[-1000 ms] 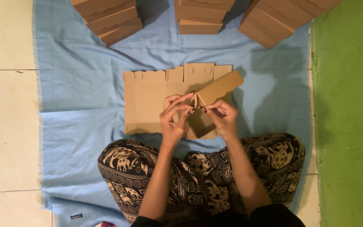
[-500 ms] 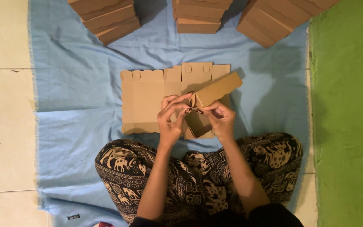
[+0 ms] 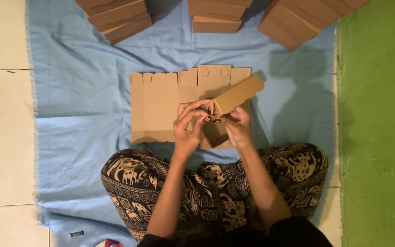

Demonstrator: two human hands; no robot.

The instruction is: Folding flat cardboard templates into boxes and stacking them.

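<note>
A small brown cardboard box (image 3: 234,98), partly folded, is raised over my lap with its long flap pointing up to the right. My left hand (image 3: 187,127) grips its left corner with the fingers curled over the edge. My right hand (image 3: 237,126) pinches the same corner from the right, thumb on the fold. The two hands almost touch at the fold. Under them a flat unfolded cardboard blank (image 3: 158,107) with scalloped edges lies on the blue cloth (image 3: 83,114).
Three stacks of folded brown boxes stand at the far edge of the cloth: left (image 3: 115,16), middle (image 3: 218,13), right (image 3: 298,20). A green mat (image 3: 378,128) lies to the right, white floor tiles (image 3: 1,137) to the left. My crossed legs in patterned trousers (image 3: 216,192) fill the foreground.
Both hands stay on the box's corner with only small finger shifts. The view has drifted slightly.
</note>
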